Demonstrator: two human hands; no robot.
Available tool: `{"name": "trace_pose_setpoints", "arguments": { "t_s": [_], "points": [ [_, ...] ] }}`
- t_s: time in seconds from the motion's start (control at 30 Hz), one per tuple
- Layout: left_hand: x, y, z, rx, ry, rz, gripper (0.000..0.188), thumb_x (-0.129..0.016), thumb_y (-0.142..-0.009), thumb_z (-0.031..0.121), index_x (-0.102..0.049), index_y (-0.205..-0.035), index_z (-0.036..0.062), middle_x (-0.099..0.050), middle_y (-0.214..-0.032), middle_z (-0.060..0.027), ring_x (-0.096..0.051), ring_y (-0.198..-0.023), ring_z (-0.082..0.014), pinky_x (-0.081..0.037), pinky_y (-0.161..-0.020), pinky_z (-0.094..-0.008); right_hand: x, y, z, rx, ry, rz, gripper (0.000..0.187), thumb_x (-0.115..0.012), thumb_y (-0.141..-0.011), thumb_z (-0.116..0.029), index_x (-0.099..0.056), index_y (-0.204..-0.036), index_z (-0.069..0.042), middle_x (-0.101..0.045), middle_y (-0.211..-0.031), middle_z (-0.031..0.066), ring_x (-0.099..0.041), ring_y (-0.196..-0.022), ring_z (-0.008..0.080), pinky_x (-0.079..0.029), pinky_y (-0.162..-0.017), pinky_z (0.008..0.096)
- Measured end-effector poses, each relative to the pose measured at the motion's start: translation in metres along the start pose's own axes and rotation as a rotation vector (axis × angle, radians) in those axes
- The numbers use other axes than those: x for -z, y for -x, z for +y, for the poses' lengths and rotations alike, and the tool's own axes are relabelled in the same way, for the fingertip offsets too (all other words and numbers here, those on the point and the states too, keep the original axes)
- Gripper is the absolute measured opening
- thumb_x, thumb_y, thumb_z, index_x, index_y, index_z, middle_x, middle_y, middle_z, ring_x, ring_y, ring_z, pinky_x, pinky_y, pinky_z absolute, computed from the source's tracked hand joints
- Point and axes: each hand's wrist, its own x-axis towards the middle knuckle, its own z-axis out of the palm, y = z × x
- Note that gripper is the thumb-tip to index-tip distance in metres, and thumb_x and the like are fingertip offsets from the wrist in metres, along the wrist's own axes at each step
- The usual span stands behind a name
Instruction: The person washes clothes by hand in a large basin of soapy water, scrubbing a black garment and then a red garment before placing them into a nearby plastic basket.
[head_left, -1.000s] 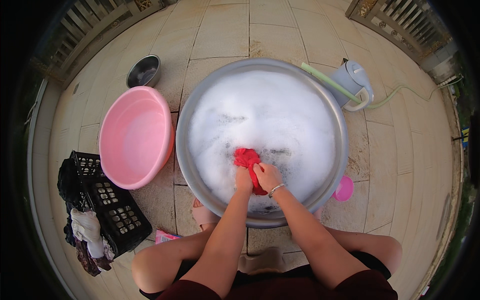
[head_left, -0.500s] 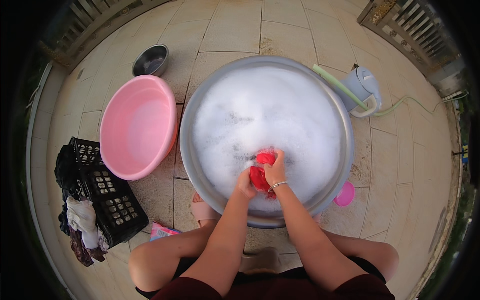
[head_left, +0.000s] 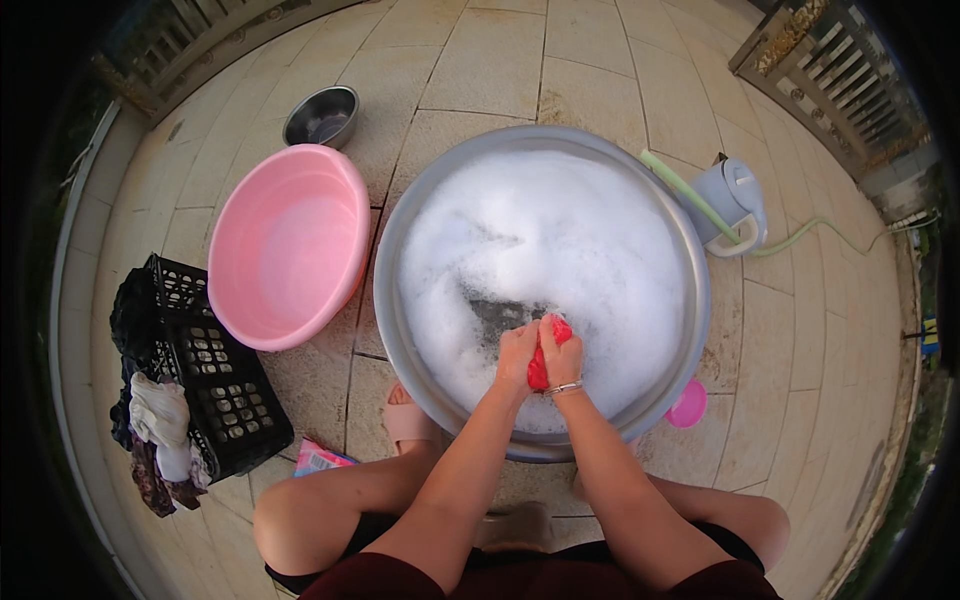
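Observation:
A wet red cloth (head_left: 540,372) is bunched up between my two hands, over the near part of a wide metal basin (head_left: 389,290). White suds (head_left: 580,220) cover most of the water in it. My left hand (head_left: 516,352) is closed on the cloth's left side. Against it, my right hand (head_left: 562,354) grips the other side, a bracelet at its wrist. Dark water (head_left: 492,318) shows through a gap in the foam just beyond my left hand. What kind of garment the cloth is, I cannot tell.
Left of the basin stands a pink tub (head_left: 290,250), with a small metal bowl (head_left: 322,117) behind it. A black crate (head_left: 225,400) with clothes (head_left: 160,430) lies at the left. A grey-blue jug (head_left: 725,198), a green hose (head_left: 690,190) and a pink scoop (head_left: 688,404) sit at the right.
My hands have come together and squeezed the red cloth into a tighter bundle. A dark gap in the foam has widened beside them. The whole view has shifted slightly.

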Motion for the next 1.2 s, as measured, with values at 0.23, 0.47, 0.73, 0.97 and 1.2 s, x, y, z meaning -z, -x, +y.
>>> {"name": "trace_pose_setpoints", "arguments": {
  "t_s": [0.23, 0.47, 0.73, 0.97, 1.2],
  "points": [
    [0.035, -0.020, -0.023, -0.679, -1.274, 0.380, 0.019, -0.057, -0.074, 0.027, -0.057, -0.070, 0.0077, -0.057, -0.074, -0.0101, -0.051, -0.081, -0.0299, -0.040, -0.069, -0.0380, 0.015, -0.031, 0.069, 0.075, 0.358, -0.183, 0.044, -0.046, -0.078, -0.048, -0.052, -0.102, -0.011, -0.057, -0.089, 0.0189, -0.053, -0.084, 0.0365, -0.041, -0.072, 0.0428],
    [0.052, -0.025, -0.009, 0.146, -1.029, 0.198, 0.036, -0.048, -0.079, 0.034, -0.056, -0.090, 0.0012, -0.056, -0.099, -0.0148, -0.054, -0.089, -0.0257, -0.043, -0.075, -0.0385, 0.015, -0.032, 0.068, -0.173, 0.485, -0.487, 0.040, -0.057, -0.071, -0.035, -0.053, -0.099, -0.006, -0.057, -0.087, 0.0175, -0.055, -0.083, 0.0298, -0.043, -0.072, 0.0352],
    [0.072, -0.020, -0.044, 0.275, 0.519, -0.289, 0.044, -0.038, -0.083, 0.037, -0.047, -0.110, 0.0039, -0.054, -0.103, -0.0129, -0.055, -0.088, -0.0251, -0.044, -0.078, -0.0382, -0.021, 0.047, -0.007, 0.251, -0.042, -0.103, 0.030, -0.068, -0.063, -0.021, -0.057, -0.083, -0.001, -0.059, -0.077, 0.0142, -0.059, -0.071, 0.0253, -0.045, -0.065, 0.0314],
    [0.059, -0.030, -0.028, 0.146, 0.619, -0.168, 0.030, -0.038, -0.085, 0.023, -0.053, -0.096, -0.0007, -0.058, -0.088, -0.0122, -0.056, -0.079, -0.0262, -0.046, -0.073, -0.0372, -0.026, 0.030, -0.007, 0.327, 0.151, 0.105, 0.033, -0.058, -0.070, -0.042, -0.062, -0.071, -0.009, -0.059, -0.069, 0.0137, -0.057, -0.066, 0.0314, -0.046, -0.060, 0.0384],
    [0.043, -0.026, -0.017, 0.132, 0.265, 0.280, 0.032, -0.042, -0.087, 0.031, -0.054, -0.079, 0.0023, -0.056, -0.076, -0.0083, -0.053, -0.067, -0.0184, -0.046, -0.062, -0.0330, -0.009, 0.014, 0.007, 0.028, 0.058, -0.098, 0.042, -0.045, -0.079, -0.044, -0.062, -0.079, -0.005, -0.058, -0.075, 0.0219, -0.056, -0.075, 0.0369, -0.044, -0.065, 0.0395]
  ]
}}
